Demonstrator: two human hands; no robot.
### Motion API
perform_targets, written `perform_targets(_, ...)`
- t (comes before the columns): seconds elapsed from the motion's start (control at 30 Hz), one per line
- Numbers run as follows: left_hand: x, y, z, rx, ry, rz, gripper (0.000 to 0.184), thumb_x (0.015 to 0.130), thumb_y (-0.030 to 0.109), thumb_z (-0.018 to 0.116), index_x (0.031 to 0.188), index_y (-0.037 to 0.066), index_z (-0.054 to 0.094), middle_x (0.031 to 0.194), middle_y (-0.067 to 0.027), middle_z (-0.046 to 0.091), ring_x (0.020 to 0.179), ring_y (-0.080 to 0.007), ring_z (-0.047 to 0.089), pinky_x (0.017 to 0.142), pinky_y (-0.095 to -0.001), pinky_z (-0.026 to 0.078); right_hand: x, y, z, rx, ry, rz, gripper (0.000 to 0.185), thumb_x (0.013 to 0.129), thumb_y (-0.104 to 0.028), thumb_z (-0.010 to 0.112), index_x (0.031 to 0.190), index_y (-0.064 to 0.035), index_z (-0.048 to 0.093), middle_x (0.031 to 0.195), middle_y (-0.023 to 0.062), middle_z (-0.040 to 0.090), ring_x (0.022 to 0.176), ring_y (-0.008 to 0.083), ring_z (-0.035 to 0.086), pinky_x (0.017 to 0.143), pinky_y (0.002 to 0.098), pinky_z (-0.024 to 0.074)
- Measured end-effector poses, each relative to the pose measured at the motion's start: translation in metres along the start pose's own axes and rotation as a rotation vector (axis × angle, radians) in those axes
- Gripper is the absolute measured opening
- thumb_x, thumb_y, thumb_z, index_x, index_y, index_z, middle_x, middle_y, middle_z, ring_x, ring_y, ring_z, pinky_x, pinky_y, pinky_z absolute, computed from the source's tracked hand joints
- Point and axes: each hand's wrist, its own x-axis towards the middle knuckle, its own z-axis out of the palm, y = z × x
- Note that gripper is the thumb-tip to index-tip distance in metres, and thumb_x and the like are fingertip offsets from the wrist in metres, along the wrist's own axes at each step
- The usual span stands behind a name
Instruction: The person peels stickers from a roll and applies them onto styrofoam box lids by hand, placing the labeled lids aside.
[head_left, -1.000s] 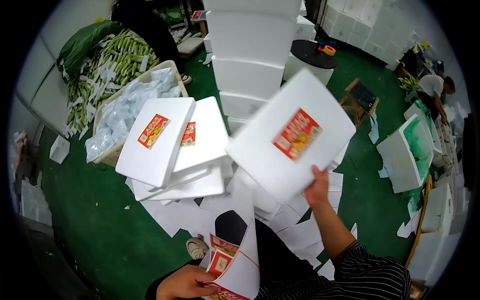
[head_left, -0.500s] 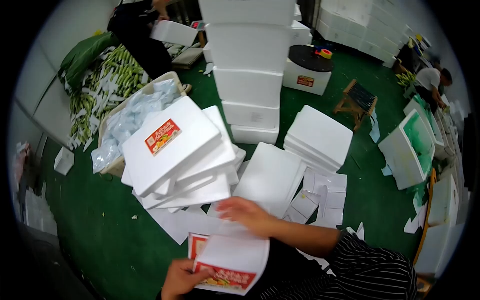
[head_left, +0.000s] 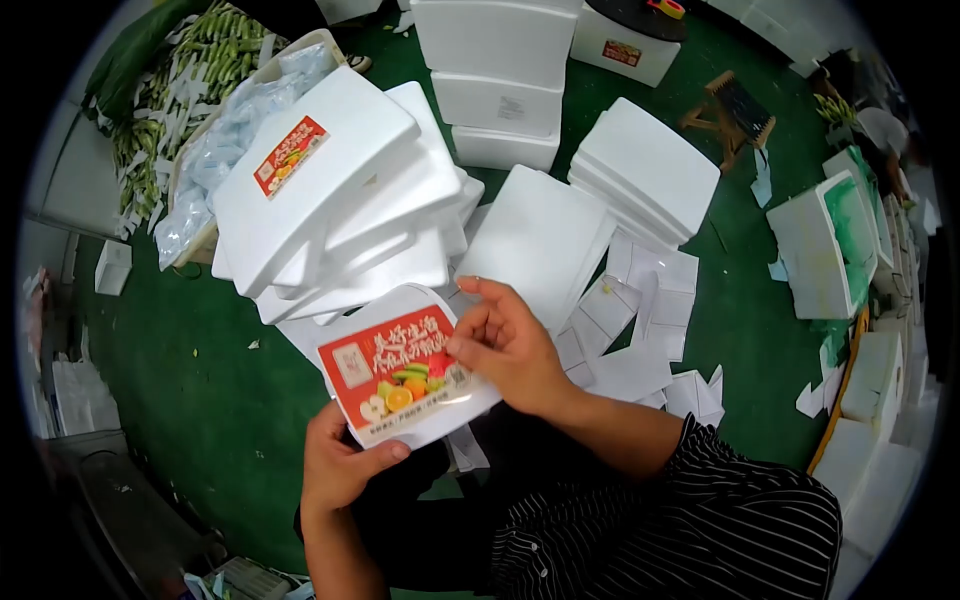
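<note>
A red fruit label (head_left: 392, 372) on white backing sheets lies across my left hand (head_left: 338, 462), which grips the lower left edge with the thumb on top. My right hand (head_left: 505, 345) is at the label's right edge, thumb and fingers closed on it. Beyond my hands, a pile of white foam lids (head_left: 340, 180) leans at the left, its top lid bearing a similar red label (head_left: 290, 157). Plain white lids (head_left: 535, 240) lie in front of me, and another stack of lids (head_left: 650, 165) stands to their right.
White foam boxes (head_left: 497, 45) are stacked at the top centre. A crate of bagged ice-like packs (head_left: 215, 150) and green vegetables (head_left: 215, 55) are at the upper left. Paper scraps (head_left: 650, 290) litter the green floor. A folding stool (head_left: 735, 115) stands at the right; a person (head_left: 883, 130) is beyond.
The right hand let go of a labelled lid, now on the left pile, and came to the label sheets. The left hand has raised them. The view has tilted downward.
</note>
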Motion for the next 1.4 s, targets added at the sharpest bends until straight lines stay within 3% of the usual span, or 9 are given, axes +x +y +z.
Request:
perform_targets(0.23, 0.003, -0.007, -0.009, 0.202, 0.042, 0.029, 0.018, 0.082, 0.007, 0.080, 0.097, -0.002, 0.074, 0.093, -0.0076, 0.072, 0.084, -0.0116, 0.063, 0.077, -0.0259, 0.050, 0.017, -0.001, -0.007, -0.467, -0.119, -0.179, 0.039, 0.083, -0.002, 0.074, 0.119, -0.0022, 0.060, 0.099, 0.0060, 0.059, 0.085, 0.0133, 0.059, 0.077, 0.0273, 0.0494)
perform_targets(0.37, 0.009, -0.007, -0.002, 0.120, -0.023, -0.096, 0.018, 0.082, 0.009, 0.080, 0.095, -0.003, 0.075, 0.088, -0.0069, 0.072, 0.080, -0.0118, 0.063, 0.075, -0.0257, 0.050, 0.021, 0.009, -0.001, -0.429, -0.288, -0.123, 0.043, 0.083, 0.002, 0.066, 0.125, -0.0020, 0.055, 0.103, 0.0088, 0.055, 0.085, 0.0145, 0.060, 0.075, 0.0268, 0.0512)
perform_targets(0.53, 0.007, -0.009, 0.003, 0.253, 0.028, -0.192, 0.019, 0.082, 0.010, 0.080, 0.094, -0.004, 0.075, 0.090, -0.0087, 0.073, 0.082, -0.0131, 0.064, 0.076, -0.0259, 0.051, 0.019, 0.048, -0.007, 0.197, -0.160, 0.032, 0.063, 0.077, 0.014, 0.063, 0.133, -0.0058, 0.044, 0.106, 0.0034, 0.049, 0.089, 0.0101, 0.053, 0.081, 0.0244, 0.0475)
perform_targets(0.63, 0.006, -0.022, -0.007, 0.075, 0.068, -0.116, 0.025, 0.083, 0.009, 0.078, 0.100, -0.009, 0.072, 0.094, -0.0118, 0.074, 0.083, -0.0149, 0.066, 0.078, -0.0280, 0.053, 0.018, 0.038, -0.021, 0.450, -0.087, 0.138, 0.070, 0.072, 0.019, 0.066, 0.132, -0.0085, 0.043, 0.107, 0.0035, 0.048, 0.091, 0.0115, 0.052, 0.083, 0.0245, 0.0469)
perform_targets(0.83, 0.003, -0.012, -0.010, -0.097, 0.213, -0.129, 0.017, 0.082, 0.006, 0.072, 0.095, -0.005, 0.070, 0.088, -0.0109, 0.072, 0.076, -0.0168, 0.067, 0.074, -0.0306, 0.056, 0.009, 0.035, -0.041, 0.350, -0.074, 0.002, 0.063, 0.074, 0.019, 0.065, 0.127, -0.0082, 0.045, 0.107, 0.0047, 0.051, 0.092, 0.0120, 0.053, 0.082, 0.0269, 0.0482)
perform_targets(0.93, 0.005, -0.020, -0.015, 0.065, 0.191, -0.095, 0.014, 0.081, 0.002, 0.070, 0.094, -0.004, 0.070, 0.089, -0.0112, 0.071, 0.076, -0.0157, 0.067, 0.074, -0.0298, 0.056, 0.019, 0.040, -0.050, 0.066, -0.267, -0.095, 0.052, 0.081, 0.018, 0.058, 0.125, -0.0085, 0.046, 0.106, 0.0039, 0.050, 0.093, 0.0117, 0.053, 0.081, 0.0267, 0.0453)
perform_targets(1.07, 0.006, -0.025, -0.014, -0.076, 0.081, -0.223, 0.017, 0.086, 0.006, 0.070, 0.099, -0.005, 0.071, 0.089, -0.0090, 0.072, 0.080, -0.0136, 0.066, 0.078, -0.0262, 0.053, 0.017, 0.035, -0.036, 0.065, -0.330, -0.189, 0.046, 0.083, 0.018, 0.054, 0.121, -0.0075, 0.049, 0.110, 0.0053, 0.047, 0.093, 0.0126, 0.054, 0.079, 0.0267, 0.0440)
perform_targets(1.2, 0.004, -0.005, -0.003, -0.371, 0.128, -0.155, 0.020, 0.086, 0.010, 0.071, 0.099, -0.006, 0.071, 0.092, -0.0089, 0.072, 0.083, -0.0130, 0.066, 0.080, -0.0275, 0.053, 0.018, 0.033, -0.030, 0.084, -0.309, -0.307, 0.044, 0.083, 0.019, 0.054, 0.119, -0.0068, 0.050, 0.111, 0.0064, 0.046, 0.094, 0.0133, 0.055, 0.078, 0.0271, 0.0440)
perform_targets(1.4, 0.000, -0.017, -0.016, -0.041, 0.132, -0.112, 0.015, 0.085, 0.009, 0.076, 0.091, -0.004, 0.071, 0.092, -0.0069, 0.072, 0.083, -0.0125, 0.064, 0.077, -0.0262, 0.051, 0.018, 0.034, -0.033, -0.045, -0.301, -0.291, 0.042, 0.085, 0.013, 0.060, 0.121, -0.0081, 0.054, 0.114, 0.0069, 0.050, 0.100, 0.0153, 0.057, 0.082, 0.0290, 0.0435)
